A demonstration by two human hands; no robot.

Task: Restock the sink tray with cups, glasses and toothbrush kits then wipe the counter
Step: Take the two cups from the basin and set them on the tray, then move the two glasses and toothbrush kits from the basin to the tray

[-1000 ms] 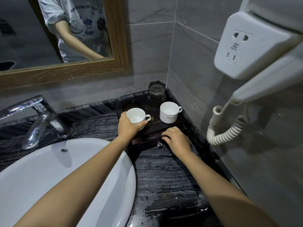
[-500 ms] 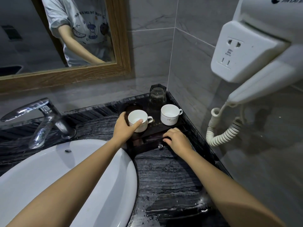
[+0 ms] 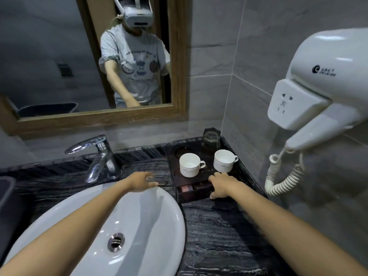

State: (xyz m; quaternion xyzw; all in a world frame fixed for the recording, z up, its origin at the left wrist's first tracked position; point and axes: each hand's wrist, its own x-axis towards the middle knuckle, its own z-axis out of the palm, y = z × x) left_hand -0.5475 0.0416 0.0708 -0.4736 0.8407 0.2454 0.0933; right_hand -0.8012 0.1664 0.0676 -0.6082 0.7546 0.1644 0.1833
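A dark tray point(image 3: 173, 168) stands in the counter's back right corner. Two white cups rest on it: a left cup point(image 3: 190, 164) and a right cup point(image 3: 224, 160). Behind them a clear glass point(image 3: 211, 138) sits upside down. The tray's small drawer point(image 3: 194, 191) is pulled out, with small packets inside. My right hand point(image 3: 221, 185) rests on the drawer's right front corner, fingers curled over its edge. My left hand point(image 3: 142, 181) hovers empty over the sink's back rim, fingers spread, left of the tray.
A white basin point(image 3: 139, 222) fills the lower left, with a chrome tap point(image 3: 99, 156) behind it. The dark marble counter point(image 3: 217, 236) is wet in front of the tray. A wall hair dryer point(image 3: 322, 90) with a coiled cord point(image 3: 278, 180) hangs at right. A wood-framed mirror point(image 3: 175, 66) is above.
My left hand has set the left cup on the tray, let go and pulled back left toward the sink. The drawer now stands open under my right hand. The camera tilted up.
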